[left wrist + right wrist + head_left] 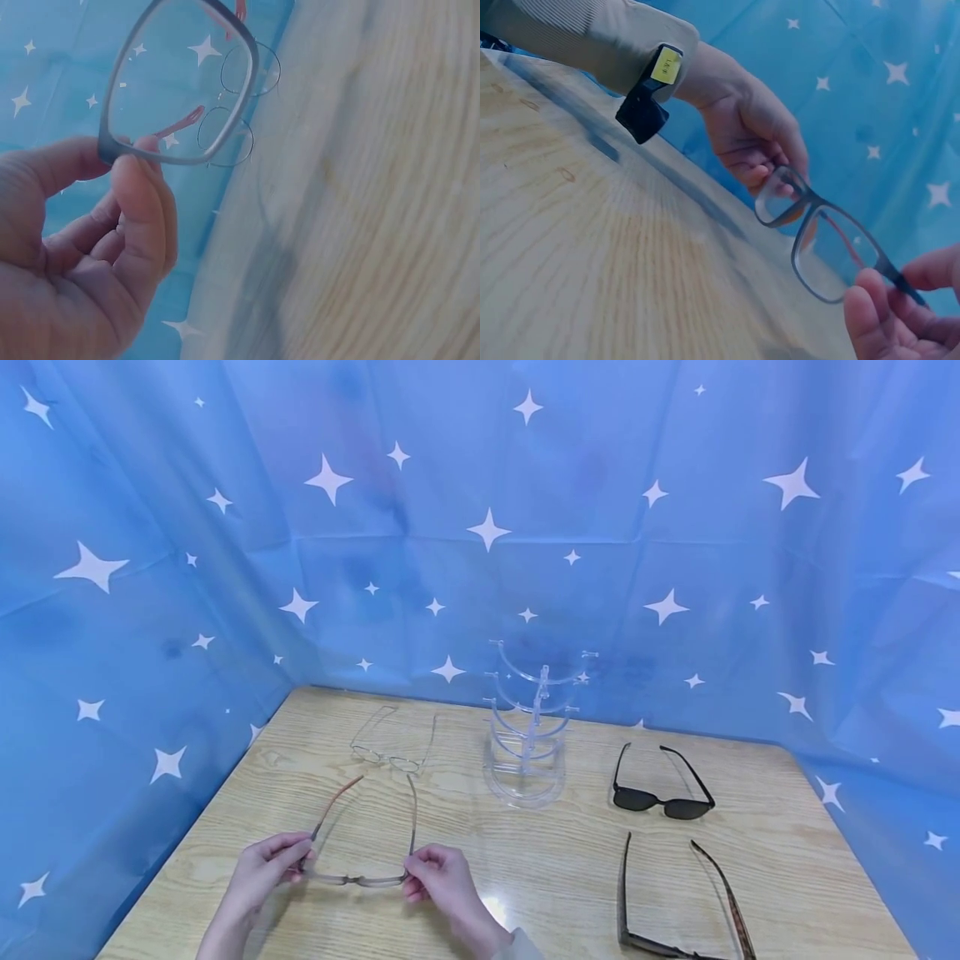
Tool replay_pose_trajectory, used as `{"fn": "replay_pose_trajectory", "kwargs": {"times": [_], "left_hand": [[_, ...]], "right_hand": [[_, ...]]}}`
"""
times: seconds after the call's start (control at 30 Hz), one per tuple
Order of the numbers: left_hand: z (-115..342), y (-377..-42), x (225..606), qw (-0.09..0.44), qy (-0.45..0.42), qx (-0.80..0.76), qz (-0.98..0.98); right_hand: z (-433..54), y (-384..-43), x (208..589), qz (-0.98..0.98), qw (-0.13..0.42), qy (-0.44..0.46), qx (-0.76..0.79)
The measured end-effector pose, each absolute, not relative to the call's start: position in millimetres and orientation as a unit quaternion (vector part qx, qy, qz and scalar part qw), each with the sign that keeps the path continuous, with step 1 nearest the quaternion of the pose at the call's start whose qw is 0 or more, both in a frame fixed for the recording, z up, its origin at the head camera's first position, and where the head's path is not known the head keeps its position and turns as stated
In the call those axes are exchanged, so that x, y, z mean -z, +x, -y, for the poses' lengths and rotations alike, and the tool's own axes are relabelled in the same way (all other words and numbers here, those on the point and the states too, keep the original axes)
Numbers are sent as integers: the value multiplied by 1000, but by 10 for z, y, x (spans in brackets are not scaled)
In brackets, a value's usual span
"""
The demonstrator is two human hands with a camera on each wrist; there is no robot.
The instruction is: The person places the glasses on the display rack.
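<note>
Both hands hold a pair of grey-framed eyeglasses [381, 882] a little above the table, temples spread and pointing away from me. My left hand [258, 870] pinches one front corner near the hinge between thumb and fingers. At the opposite corner, my right hand [447, 883] pinches the frame the same way. The left wrist view shows the left hand [97, 247] gripping the rim's corner beside a clear lens. In the right wrist view the right hand [907, 315] grips the near end of the frame [815, 201]. The temple tips look reddish.
Thin wire-rimmed glasses [386, 761] lie behind the held pair. A clear tiered eyewear stand [525, 793] stands at the back middle. Black sunglasses [684, 810] and a brown-and-black pair [738, 922] lie on the right. A starry blue curtain [487, 460] surrounds the wooden table [517, 843].
</note>
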State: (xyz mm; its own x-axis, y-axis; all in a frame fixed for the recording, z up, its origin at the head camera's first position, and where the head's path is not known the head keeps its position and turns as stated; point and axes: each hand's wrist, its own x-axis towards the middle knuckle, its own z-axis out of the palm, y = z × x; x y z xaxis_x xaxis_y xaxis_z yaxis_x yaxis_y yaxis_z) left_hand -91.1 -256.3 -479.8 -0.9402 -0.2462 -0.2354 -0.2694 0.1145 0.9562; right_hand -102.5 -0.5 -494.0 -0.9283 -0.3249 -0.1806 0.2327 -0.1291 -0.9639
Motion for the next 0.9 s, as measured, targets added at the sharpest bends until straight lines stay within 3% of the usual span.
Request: {"fn": "replay_pose_trajectory", "kwargs": {"times": [0.33,0.9], "left_hand": [[2469,-944,4781,44,-158,-690,-705],[2263,-1018,4753,130,-51,-756,-639]], "right_hand": [[-164,-1111,4882,-637,180,-38,748],[-564,-1155,4723,-651,180,-55,735]]}}
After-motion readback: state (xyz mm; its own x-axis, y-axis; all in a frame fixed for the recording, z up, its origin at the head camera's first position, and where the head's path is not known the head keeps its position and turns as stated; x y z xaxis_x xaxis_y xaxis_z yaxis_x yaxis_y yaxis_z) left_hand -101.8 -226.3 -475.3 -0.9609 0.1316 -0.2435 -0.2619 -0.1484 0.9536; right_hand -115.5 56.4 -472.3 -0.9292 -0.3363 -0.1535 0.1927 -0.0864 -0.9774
